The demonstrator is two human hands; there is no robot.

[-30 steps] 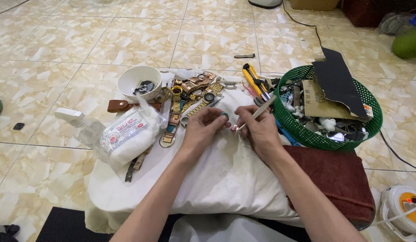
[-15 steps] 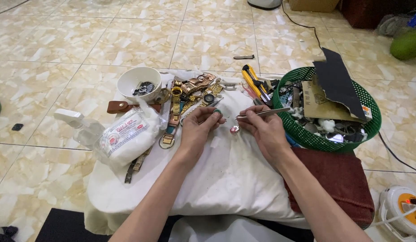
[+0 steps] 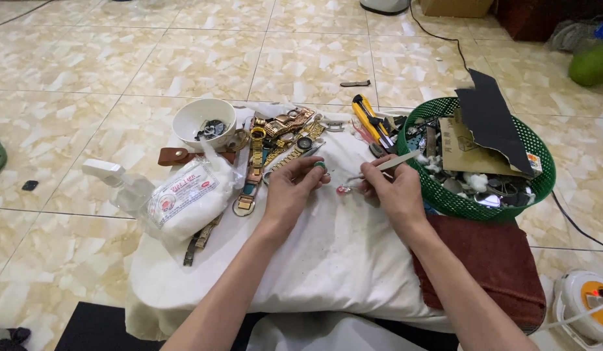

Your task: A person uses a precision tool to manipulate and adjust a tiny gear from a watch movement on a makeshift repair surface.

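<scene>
While the left hand pinches a small green-rimmed part beside the white cushion's watch pile, the right hand grips tweezers; the work looks midway.

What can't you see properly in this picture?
- Head view: the small part pinched in the left hand is mostly covered by fingers.
- The bits in the white bowl are too small to tell.
- The green basket holds things hidden under black card.

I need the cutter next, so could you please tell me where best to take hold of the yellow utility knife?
Grip the yellow utility knife mid-handle from above. It lies flat beside the green basket, its far end towards the floor tiles, so the top is the open side.
</scene>
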